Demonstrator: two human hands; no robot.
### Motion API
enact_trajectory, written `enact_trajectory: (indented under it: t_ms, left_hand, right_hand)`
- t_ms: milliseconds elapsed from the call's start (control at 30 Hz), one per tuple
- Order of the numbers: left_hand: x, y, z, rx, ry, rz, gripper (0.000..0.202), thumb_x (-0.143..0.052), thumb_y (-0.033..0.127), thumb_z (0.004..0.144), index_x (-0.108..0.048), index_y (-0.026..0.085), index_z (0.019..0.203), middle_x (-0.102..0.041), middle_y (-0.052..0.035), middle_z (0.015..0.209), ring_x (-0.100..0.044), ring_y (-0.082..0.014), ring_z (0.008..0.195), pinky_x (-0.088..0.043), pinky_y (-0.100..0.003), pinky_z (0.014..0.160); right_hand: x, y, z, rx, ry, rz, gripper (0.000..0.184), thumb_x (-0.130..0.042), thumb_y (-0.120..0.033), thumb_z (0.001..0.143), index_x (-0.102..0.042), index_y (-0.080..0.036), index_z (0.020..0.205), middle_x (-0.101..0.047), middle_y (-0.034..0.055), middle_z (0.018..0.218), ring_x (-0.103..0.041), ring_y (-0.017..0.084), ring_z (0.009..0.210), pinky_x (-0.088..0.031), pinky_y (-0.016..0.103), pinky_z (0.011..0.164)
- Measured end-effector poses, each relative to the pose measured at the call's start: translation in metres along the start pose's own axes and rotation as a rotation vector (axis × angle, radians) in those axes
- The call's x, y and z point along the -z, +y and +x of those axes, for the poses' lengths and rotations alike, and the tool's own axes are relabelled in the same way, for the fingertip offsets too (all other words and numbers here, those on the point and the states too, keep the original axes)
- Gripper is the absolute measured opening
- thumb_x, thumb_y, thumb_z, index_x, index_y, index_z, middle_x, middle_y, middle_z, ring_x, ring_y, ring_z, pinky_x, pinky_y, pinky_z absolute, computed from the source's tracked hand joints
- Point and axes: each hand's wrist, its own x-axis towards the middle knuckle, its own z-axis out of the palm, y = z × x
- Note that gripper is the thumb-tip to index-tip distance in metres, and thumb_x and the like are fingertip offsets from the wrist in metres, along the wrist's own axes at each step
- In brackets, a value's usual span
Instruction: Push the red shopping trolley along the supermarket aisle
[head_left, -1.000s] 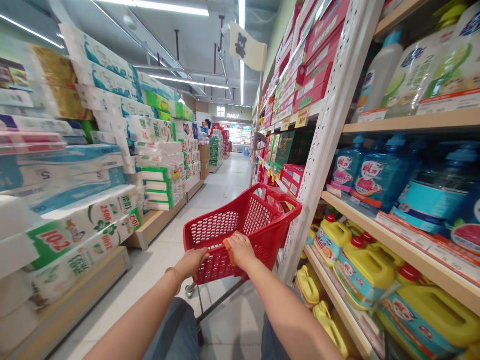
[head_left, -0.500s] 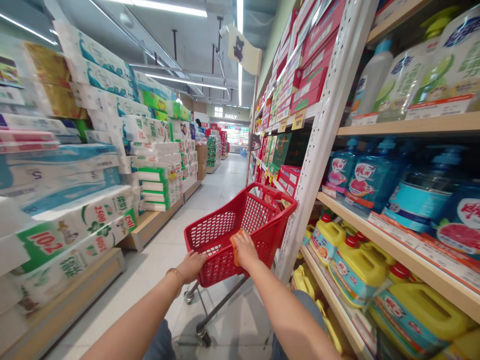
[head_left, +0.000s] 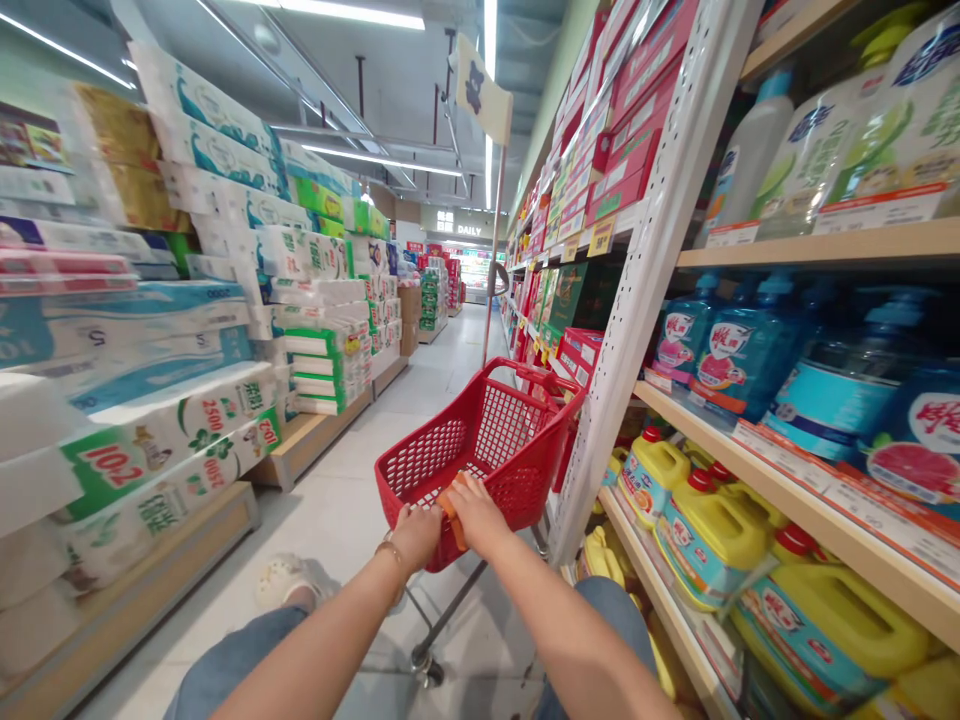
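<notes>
We have the red plastic shopping cart in front of us, with its mesh basket tilted away and its far corner just beside a white perforated shelf upright. Both our hands rest close together on the orange handle at the near rim. Our left hand, with a metal bangle at the wrist, curls over the rim, and our right hand wraps the handle just beside it. Neither hand is spread, and the fingers curl down out of sight behind the rim.

This looks like a pushing grip. With the upright so near, any steering from here calls for even pressure through both palms.

The cart's metal frame drops to a caster on the pale tile floor, near our white clog. On our right, wooden shelves hold yellow jugs and blue bottles, with red boxes higher up. On our left, wrapped tissue packs stand stacked on a wooden base.
</notes>
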Motion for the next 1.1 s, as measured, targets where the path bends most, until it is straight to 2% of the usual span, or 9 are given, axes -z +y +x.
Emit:
enact_trajectory:
  t_ms: [133, 200, 300, 433, 500, 600, 833, 1000, 1100]
  left_hand:
    - [-0.002, 0.024, -0.006, -0.010, 0.039, 0.003, 0.037, -0.033, 0.008, 0.085, -0.056, 0.010, 0.115, -0.067, -0.0217, 0.104, -0.061, -0.0316, 0.103, -0.034, -0.053, 0.097]
    - [0.000, 0.024, -0.006, -0.086, 0.029, -0.011, 0.034, -0.038, 0.011, 0.086, -0.056, 0.013, 0.114, -0.068, -0.0178, 0.102, -0.062, -0.0284, 0.101, -0.035, -0.048, 0.097]
    - [0.009, 0.001, -0.001, -0.256, -0.020, -0.043, 0.023, -0.052, 0.023, 0.083, -0.061, 0.020, 0.105, -0.069, -0.0099, 0.104, -0.062, -0.0244, 0.104, -0.036, -0.039, 0.099]
    - [0.020, -0.052, 0.009, -0.206, -0.024, -0.014, 0.024, -0.057, 0.034, 0.082, -0.065, 0.016, 0.095, -0.069, -0.0149, 0.106, -0.060, -0.0291, 0.107, -0.033, -0.043, 0.103]
    - [0.020, -0.072, 0.011, -0.175, -0.034, -0.007, 0.024, -0.053, 0.035, 0.084, -0.066, 0.016, 0.091, -0.070, -0.0150, 0.102, -0.062, -0.0285, 0.103, -0.036, -0.042, 0.100]
    - [0.011, -0.082, 0.012, -0.148, -0.036, -0.015, 0.027, -0.047, 0.034, 0.088, -0.065, 0.015, 0.094, -0.070, -0.0151, 0.102, -0.063, -0.0281, 0.100, -0.044, -0.039, 0.088]
    - [-0.008, -0.060, 0.009, -0.136, -0.004, -0.061, 0.030, -0.041, 0.034, 0.091, -0.064, 0.016, 0.098, -0.069, -0.0135, 0.105, -0.059, -0.0290, 0.105, -0.038, -0.042, 0.096]
    - [-0.009, -0.052, 0.003, -0.175, -0.009, -0.088, 0.031, -0.038, 0.035, 0.092, -0.063, 0.018, 0.098, -0.069, -0.0108, 0.105, -0.059, -0.0263, 0.102, -0.042, -0.037, 0.089]
    - [-0.008, -0.049, -0.001, -0.196, -0.012, -0.092, 0.030, -0.038, 0.035, 0.093, -0.063, 0.019, 0.096, -0.068, -0.0100, 0.104, -0.058, -0.0252, 0.102, -0.042, -0.035, 0.089]
  right_hand:
    - [0.004, 0.023, -0.014, 0.062, 0.035, 0.021, 0.044, -0.037, -0.012, 0.091, -0.049, -0.016, 0.133, -0.041, 0.0091, 0.147, -0.017, 0.020, 0.144, -0.018, 0.041, 0.116]
    - [0.008, 0.038, -0.021, 0.101, 0.031, 0.047, 0.044, -0.041, -0.011, 0.089, -0.051, -0.017, 0.132, -0.042, 0.0079, 0.146, -0.019, 0.020, 0.143, -0.019, 0.041, 0.116]
    - [0.017, 0.061, -0.027, 0.159, 0.015, 0.101, 0.044, -0.045, -0.010, 0.086, -0.054, -0.018, 0.128, -0.045, 0.0066, 0.145, -0.022, 0.019, 0.142, -0.020, 0.042, 0.116]
    - [0.027, 0.077, -0.030, 0.122, -0.026, 0.132, 0.045, -0.053, -0.010, 0.081, -0.059, -0.019, 0.124, -0.046, 0.0094, 0.143, -0.023, 0.022, 0.142, -0.025, 0.045, 0.114]
    - [0.028, 0.074, -0.031, 0.065, -0.038, 0.116, 0.045, -0.054, -0.009, 0.079, -0.060, -0.017, 0.123, -0.045, 0.0114, 0.144, -0.023, 0.024, 0.142, -0.027, 0.046, 0.113]
    - [0.023, 0.059, -0.037, 0.001, -0.032, 0.078, 0.044, -0.050, -0.008, 0.080, -0.061, -0.017, 0.122, -0.044, 0.0104, 0.145, -0.022, 0.024, 0.142, -0.027, 0.045, 0.113]
    - [0.016, 0.024, -0.051, -0.105, -0.072, 0.007, 0.043, -0.050, -0.010, 0.081, -0.059, -0.019, 0.123, -0.054, 0.0108, 0.136, -0.031, 0.023, 0.139, -0.023, 0.043, 0.113]
    - [0.012, 0.010, -0.046, -0.123, -0.058, -0.053, 0.027, -0.054, -0.014, 0.079, -0.063, -0.019, 0.104, -0.068, 0.0102, 0.108, -0.057, 0.024, 0.111, -0.035, 0.039, 0.099]
    - [0.004, -0.004, -0.035, -0.125, -0.082, -0.079, 0.023, -0.055, -0.016, 0.078, -0.061, -0.019, 0.100, -0.069, 0.0094, 0.099, -0.061, 0.026, 0.099, -0.039, 0.039, 0.088]
